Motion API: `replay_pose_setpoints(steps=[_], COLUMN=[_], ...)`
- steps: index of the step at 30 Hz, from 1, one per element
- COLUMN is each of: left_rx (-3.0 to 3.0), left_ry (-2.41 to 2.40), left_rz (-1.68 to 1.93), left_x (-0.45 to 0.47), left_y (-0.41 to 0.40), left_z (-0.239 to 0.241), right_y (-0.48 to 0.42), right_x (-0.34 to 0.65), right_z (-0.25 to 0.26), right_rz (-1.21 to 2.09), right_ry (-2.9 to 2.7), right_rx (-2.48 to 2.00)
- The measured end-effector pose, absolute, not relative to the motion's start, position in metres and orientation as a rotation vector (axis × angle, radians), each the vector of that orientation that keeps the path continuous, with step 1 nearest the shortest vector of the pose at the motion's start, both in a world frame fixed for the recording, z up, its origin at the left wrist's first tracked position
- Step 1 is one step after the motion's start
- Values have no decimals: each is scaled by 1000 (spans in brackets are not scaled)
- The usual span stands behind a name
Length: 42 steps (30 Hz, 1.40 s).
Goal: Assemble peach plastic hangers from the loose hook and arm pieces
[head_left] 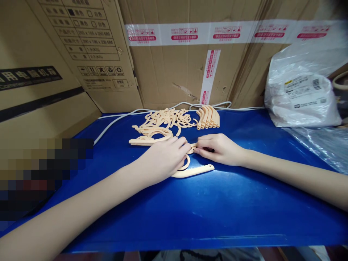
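Plastic hook | peach, curved, thin | left hand, right hand | fingers pinch its top end

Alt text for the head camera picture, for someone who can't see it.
The left hand and right hand meet over a curved peach plastic part on a blue table. Behind lie a loose pile and a neat stack of similar parts, against cardboard boxes.

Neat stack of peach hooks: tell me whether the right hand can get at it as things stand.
Probably yes: the stack lies just beyond the right hand with bare blue mat between, though it is pinching a plastic piece.
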<state>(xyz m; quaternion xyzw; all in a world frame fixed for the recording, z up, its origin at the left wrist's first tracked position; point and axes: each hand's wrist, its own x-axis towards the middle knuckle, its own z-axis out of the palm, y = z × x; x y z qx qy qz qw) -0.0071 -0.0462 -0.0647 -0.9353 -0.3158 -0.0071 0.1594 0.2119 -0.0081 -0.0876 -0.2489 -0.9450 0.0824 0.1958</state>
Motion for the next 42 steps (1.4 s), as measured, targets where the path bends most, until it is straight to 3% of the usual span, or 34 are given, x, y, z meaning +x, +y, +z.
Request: replay_pose_setpoints(steps=[6,14,23,42], left_rx=[-2747,-2822,-2849,-2834], left_ry=[-921,-956,-1041,-1034], left_rz=[-28,-68,-17,-9], left_x=[-10,-14,-13,-11], left_y=[-44,-43,-47,-47], left_z=[-64,-60,-56,-55], right_y=[-10,-5,4,4], right_x=[212,216,213,212], right_z=[-88,-87,-96,-96], right_rz=[212,69,-159,-54], right_ry=[-2610,-2138,-2448,-2539], right_rx=[-733,-1027,-1135,-1091])
